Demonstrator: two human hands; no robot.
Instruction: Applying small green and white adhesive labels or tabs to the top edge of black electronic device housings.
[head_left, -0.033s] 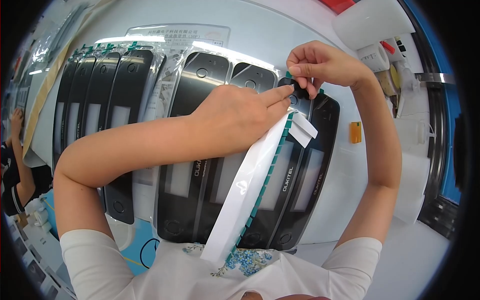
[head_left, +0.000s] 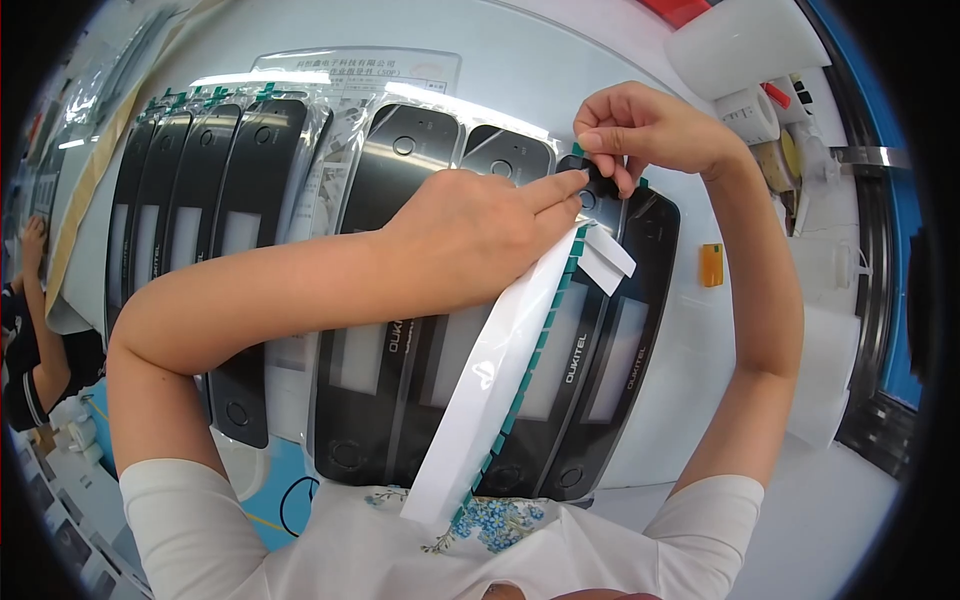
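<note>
My left hand [head_left: 500, 225] reaches across, its first two fingers stretched together onto the upper end of a black glossy panel [head_left: 600, 207]. Under its curled fingers hangs a long white backing strip [head_left: 480, 390], edged with green adhesive tabs [head_left: 530, 372] and folded over at its top end. My right hand [head_left: 640, 135] pinches at that panel's top edge, where a small green tab [head_left: 577, 149] shows beside the fingertips. Another black panel [head_left: 652, 250], with a green tab at its top, lies to the right. More black panels [head_left: 403, 130] lie side by side beneath my left forearm.
Several black panels [head_left: 262, 160] with green tabs overlap at the left. A printed sheet [head_left: 430, 66] lies behind. On the right are a small orange object [head_left: 711, 265], a white roll [head_left: 748, 115] and a large foam roll [head_left: 745, 45]. Another person's arm [head_left: 42, 320] shows far left.
</note>
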